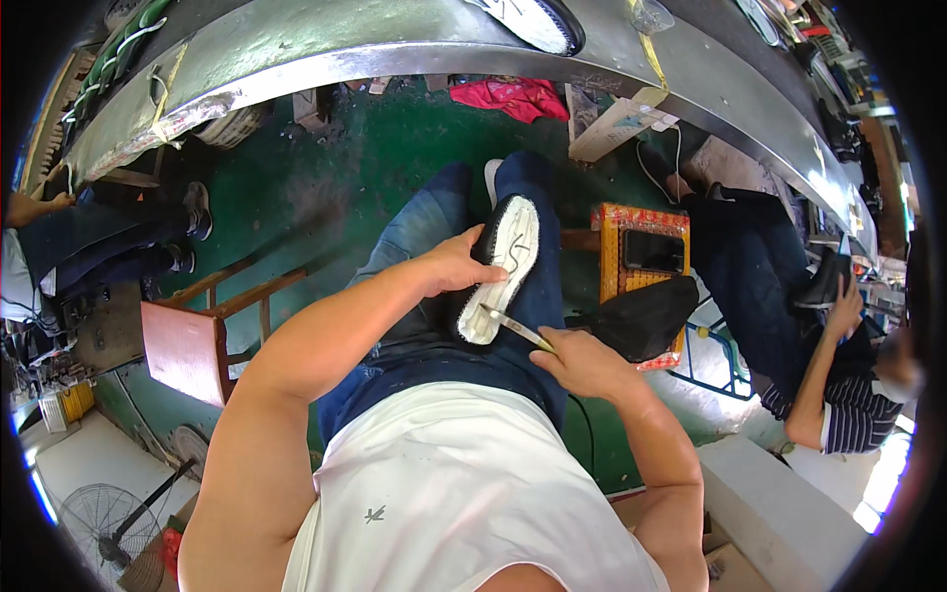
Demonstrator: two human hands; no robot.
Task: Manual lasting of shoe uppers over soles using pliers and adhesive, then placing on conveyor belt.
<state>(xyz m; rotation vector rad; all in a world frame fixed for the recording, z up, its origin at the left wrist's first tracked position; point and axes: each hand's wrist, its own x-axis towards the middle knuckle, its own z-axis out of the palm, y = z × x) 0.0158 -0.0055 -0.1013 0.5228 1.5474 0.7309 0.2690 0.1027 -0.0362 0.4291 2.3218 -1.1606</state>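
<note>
A shoe (511, 259) lies bottom up across my thighs, with a white underside, a black rim and a dark wavy line along its middle. My left hand (460, 264) is closed around its left side, the thumb pressed on the white underside. In my right hand (584, 361) is a slim hand tool (523, 328) with a narrow metal-looking end. Its tip meets the underside at the end of the shoe nearer my body. Whether the tip is a blade or a point I cannot tell.
A metal bench (395, 54) curves across the far side, bearing another shoe (538, 22). At my right, a stool (612, 247) holds a phone (655, 252) and a black cloth-like item (646, 318). A wooden stool (187, 345) stands left. A co-worker (848, 395) sits at right, holding a dark shoe.
</note>
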